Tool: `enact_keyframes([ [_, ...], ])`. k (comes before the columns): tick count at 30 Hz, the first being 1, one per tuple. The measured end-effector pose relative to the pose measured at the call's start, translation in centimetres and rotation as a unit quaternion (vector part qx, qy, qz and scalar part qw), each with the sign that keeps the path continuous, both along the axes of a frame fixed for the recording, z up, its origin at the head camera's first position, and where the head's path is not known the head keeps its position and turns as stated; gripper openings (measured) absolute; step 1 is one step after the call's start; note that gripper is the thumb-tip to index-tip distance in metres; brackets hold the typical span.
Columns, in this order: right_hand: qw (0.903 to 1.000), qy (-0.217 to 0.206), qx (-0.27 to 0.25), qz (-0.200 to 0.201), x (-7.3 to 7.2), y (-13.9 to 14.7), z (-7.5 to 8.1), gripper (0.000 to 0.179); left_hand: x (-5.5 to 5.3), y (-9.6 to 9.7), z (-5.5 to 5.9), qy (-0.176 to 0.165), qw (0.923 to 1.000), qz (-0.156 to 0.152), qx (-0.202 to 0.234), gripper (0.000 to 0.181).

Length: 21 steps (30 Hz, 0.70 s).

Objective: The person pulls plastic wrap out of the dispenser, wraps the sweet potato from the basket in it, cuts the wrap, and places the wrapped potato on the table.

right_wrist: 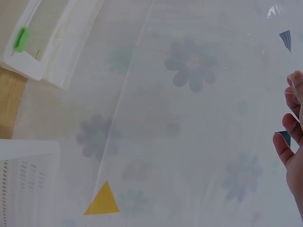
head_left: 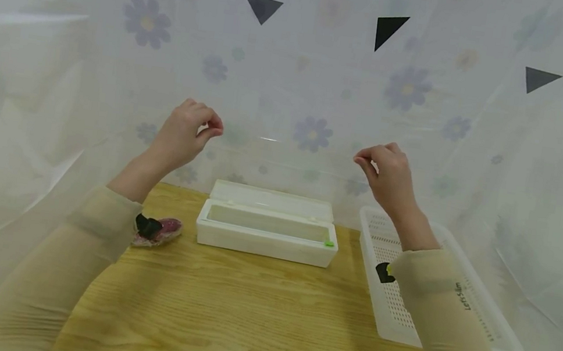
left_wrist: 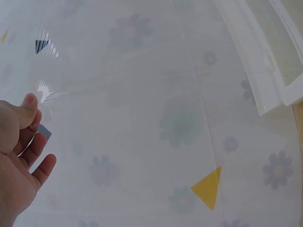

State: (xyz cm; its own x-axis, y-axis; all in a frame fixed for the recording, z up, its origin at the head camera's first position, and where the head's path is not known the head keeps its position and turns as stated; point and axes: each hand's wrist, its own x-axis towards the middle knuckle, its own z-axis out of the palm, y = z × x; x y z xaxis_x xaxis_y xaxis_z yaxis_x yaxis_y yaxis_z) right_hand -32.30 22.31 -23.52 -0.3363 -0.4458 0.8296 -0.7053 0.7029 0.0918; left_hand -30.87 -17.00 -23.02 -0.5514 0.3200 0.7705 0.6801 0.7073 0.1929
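Clear cling film stretches between both raised hands, showing only as a glint in the head view. My left hand pinches one corner between thumb and index finger; creases fan out in the film there in the left wrist view. On the other side, my right hand pinches the opposite corner, with faint glints beside it in the right wrist view. Below and between the hands stands a white cling film dispenser box, its lid raised. A green slide cutter sits at its right end.
On the wooden table, a piece of red meat lies left of the box, partly behind my left sleeve. A white perforated basket stands at the right, under my right forearm. Flower-patterned plastic curtain hangs behind and at both sides.
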Motion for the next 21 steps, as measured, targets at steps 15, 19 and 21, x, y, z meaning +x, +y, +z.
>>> enact_keyframes([
  [15,0.9997,-0.013,0.015,0.011,2.1,-0.3,0.0,0.01,1.5,-0.8,-1.1,0.011,0.9999,-0.012,0.001,0.006],
  [19,0.9996,-0.018,0.014,0.019,3.0,-0.2,-0.2,0.01,2.3,-1.0,-1.4,0.022,0.9995,-0.024,0.004,0.006],
  [21,0.9995,-0.017,0.014,0.024,3.4,-0.2,-0.3,0.01,2.8,-1.1,-1.6,0.025,0.9992,-0.031,0.007,0.004],
])
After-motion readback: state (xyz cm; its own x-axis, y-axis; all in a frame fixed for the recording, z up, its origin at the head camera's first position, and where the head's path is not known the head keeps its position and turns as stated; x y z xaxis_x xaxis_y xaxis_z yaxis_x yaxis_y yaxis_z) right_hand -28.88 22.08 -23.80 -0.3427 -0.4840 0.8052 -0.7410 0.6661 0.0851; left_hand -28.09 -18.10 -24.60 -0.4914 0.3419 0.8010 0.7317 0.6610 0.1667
